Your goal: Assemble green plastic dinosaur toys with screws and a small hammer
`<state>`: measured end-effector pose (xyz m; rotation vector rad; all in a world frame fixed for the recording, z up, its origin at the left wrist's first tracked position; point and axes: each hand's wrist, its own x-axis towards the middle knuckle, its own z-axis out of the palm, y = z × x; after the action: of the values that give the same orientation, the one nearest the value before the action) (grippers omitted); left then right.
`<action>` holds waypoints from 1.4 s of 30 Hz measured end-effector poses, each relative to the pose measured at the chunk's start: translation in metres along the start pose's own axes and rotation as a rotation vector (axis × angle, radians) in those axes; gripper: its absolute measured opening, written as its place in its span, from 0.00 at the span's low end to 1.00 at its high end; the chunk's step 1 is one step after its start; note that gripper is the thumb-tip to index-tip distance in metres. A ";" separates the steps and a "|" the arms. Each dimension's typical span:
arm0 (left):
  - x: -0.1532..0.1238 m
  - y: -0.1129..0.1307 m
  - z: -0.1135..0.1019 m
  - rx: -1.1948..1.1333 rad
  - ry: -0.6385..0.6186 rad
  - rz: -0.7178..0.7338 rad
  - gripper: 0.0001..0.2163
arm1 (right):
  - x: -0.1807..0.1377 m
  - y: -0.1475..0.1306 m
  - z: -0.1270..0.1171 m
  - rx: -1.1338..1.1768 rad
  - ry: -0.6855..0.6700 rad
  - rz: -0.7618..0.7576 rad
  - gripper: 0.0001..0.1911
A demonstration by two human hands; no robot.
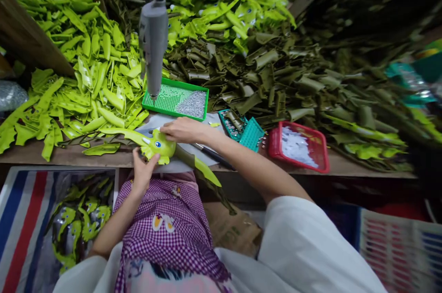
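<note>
A lime-green plastic toy piece with a cartoon face and blue eye (159,146) lies at the near edge of the wooden bench (241,169). My left hand (143,169) grips it from below, fingers curled round its lower edge. My right hand (182,129) rests on top of it, fingers pressed down on the upper part. A grey powered screwdriver (154,44) hangs just above and behind, its tip over a green tray (172,100) holding small silvery screws.
Heaps of lime-green parts (86,67) fill the left and back, olive-green parts (283,77) the right. A teal basket (243,128) and a red basket (299,146) stand right of my hands. A striped bag with finished toys (81,219) sits at lower left.
</note>
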<state>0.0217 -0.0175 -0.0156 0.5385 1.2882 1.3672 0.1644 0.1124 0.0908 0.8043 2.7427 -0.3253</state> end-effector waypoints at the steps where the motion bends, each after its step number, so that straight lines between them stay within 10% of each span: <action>1: 0.000 -0.001 -0.001 0.007 -0.002 0.004 0.32 | 0.000 0.001 -0.002 0.011 -0.009 -0.015 0.11; 31: -0.002 -0.003 -0.002 0.025 -0.005 0.006 0.32 | 0.028 -0.004 -0.025 0.050 -0.167 -0.041 0.11; 38: -0.004 -0.003 -0.003 0.058 0.008 0.003 0.32 | 0.002 -0.004 0.016 0.247 0.189 0.143 0.15; 42: -0.005 -0.003 -0.002 0.044 0.008 0.023 0.31 | 0.001 -0.014 0.025 0.093 0.155 0.201 0.16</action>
<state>0.0222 -0.0232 -0.0177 0.5808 1.3247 1.3638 0.1608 0.0940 0.0687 1.1657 2.7724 -0.3644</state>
